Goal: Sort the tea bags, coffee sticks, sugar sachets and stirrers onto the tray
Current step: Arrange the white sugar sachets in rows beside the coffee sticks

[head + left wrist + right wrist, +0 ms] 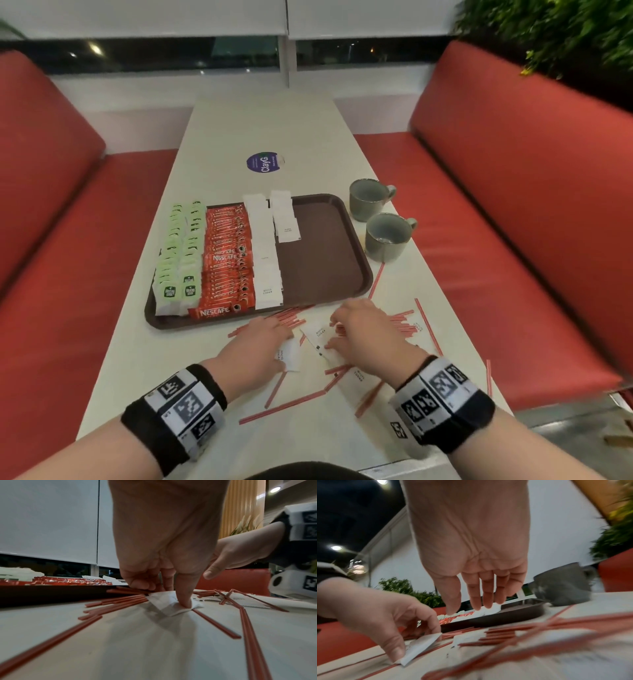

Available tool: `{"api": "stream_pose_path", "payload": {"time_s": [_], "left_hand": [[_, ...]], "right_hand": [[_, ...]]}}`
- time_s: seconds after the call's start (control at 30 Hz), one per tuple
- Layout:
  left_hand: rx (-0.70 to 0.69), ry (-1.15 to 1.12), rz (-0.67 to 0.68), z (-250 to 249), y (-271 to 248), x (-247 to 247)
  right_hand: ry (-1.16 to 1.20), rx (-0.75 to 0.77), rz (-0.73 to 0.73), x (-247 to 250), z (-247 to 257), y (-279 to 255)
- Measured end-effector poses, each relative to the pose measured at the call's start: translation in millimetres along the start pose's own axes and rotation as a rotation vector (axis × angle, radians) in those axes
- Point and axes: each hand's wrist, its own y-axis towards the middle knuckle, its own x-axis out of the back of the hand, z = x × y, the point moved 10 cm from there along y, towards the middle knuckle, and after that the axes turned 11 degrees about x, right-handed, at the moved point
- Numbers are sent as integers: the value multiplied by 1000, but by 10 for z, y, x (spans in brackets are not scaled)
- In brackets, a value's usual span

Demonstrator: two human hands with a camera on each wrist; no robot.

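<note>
Left hand (164, 555) pinches a sugar sachet (169, 605) (far edge hidden).

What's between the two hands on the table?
Head view: between the left hand and the right hand lies a white sugar sachet on the table, with red stirrers around it.

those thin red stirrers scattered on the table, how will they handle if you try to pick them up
The stirrers look thin, light and lie flat on the table, so they probably slide away rather than lift easily. They cross one another, so pulling one likely drags its neighbours. They seem flat strips, so rolling looks unlikely.
</note>
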Motion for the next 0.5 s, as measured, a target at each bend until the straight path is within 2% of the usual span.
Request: {"api": "stream_pose_path", "payload": {"time_s": [0.1, 0.23, 0.33, 0.5], "left_hand": [[4, 16, -27, 10, -42, 29], [32, 9, -40, 104, -107, 12], [40, -31, -69, 162, -148, 45], [70, -170, -53, 252, -208, 137]], "right_hand": [[-206, -13, 111, -71, 118, 235], [-277, -49, 175, -183, 142, 373], [-219, -56, 170, -234, 139, 413], [8, -91, 257, -317, 155, 434]]}}
